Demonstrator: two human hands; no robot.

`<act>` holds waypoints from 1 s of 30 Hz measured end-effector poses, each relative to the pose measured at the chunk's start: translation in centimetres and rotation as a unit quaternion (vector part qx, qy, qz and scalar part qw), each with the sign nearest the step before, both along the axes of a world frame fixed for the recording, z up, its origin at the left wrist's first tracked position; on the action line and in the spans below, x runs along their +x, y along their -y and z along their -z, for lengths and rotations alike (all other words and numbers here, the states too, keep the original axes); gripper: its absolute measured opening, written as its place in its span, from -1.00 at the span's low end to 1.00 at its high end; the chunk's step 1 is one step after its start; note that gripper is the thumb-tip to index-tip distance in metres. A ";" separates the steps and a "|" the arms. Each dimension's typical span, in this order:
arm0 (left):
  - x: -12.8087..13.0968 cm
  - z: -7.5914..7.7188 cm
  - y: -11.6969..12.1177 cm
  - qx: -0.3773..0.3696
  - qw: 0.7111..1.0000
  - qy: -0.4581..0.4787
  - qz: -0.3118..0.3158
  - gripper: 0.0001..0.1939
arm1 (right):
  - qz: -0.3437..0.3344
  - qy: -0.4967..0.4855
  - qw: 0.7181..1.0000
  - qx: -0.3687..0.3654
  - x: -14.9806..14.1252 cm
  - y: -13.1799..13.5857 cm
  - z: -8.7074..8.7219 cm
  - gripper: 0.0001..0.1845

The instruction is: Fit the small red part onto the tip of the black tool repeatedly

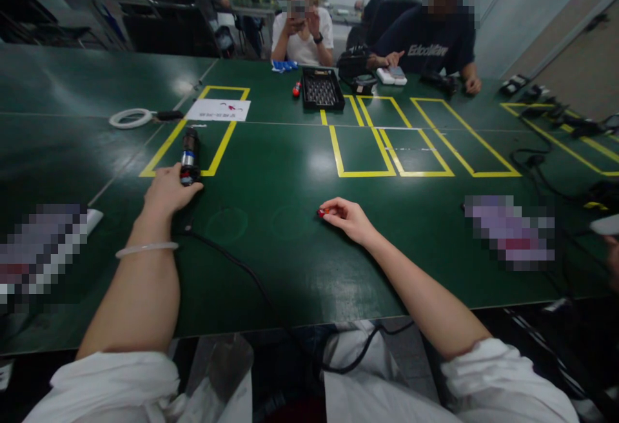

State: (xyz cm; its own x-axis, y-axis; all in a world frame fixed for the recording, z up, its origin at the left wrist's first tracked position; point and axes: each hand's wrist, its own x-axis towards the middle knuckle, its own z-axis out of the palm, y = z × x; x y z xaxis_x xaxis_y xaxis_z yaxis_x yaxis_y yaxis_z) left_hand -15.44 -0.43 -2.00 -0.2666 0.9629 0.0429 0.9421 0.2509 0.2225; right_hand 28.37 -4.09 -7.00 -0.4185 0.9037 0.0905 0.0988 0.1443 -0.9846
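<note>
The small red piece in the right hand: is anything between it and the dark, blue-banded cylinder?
Nothing visible stands between the red piece and the dark cylinder, only flat yellow tape on the green table. The black cable lies nearer the person.

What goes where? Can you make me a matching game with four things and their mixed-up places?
Things:
1. black tray
2. printed white sheet
3. dark cylinder
4. small red piece

Places:
A. at the fingertips of the right hand
B. in front of the person in white across the table
C. in the grasp of the left hand
D. just beyond the dark cylinder

Right pairs: 1-B, 2-D, 3-C, 4-A
</note>
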 end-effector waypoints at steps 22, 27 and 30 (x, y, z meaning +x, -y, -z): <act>21.0 -0.4 5.9 0.031 0.971 -0.052 0.231 -0.27 | 0.063 -0.025 0.997 0.045 -0.1 -0.2 0.2 -0.73; 22.8 -0.2 6.9 0.037 0.961 -0.048 0.269 -0.26 | 0.065 0.038 0.991 0.110 0.3 0.0 -0.3 -0.86; 22.9 0.0 7.1 0.041 0.959 -0.050 0.275 -0.25 | 0.049 0.072 0.983 0.160 0.3 0.2 -0.5 -0.92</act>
State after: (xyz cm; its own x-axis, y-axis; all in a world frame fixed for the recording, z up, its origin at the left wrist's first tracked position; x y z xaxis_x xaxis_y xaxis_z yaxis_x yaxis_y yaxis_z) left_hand 7.48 -7.58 -1.96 0.2904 0.9488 0.1241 0.9444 -0.3051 0.1226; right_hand 28.70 -4.30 -6.47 -0.3609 0.8752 0.3221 0.2621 0.4266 -0.8656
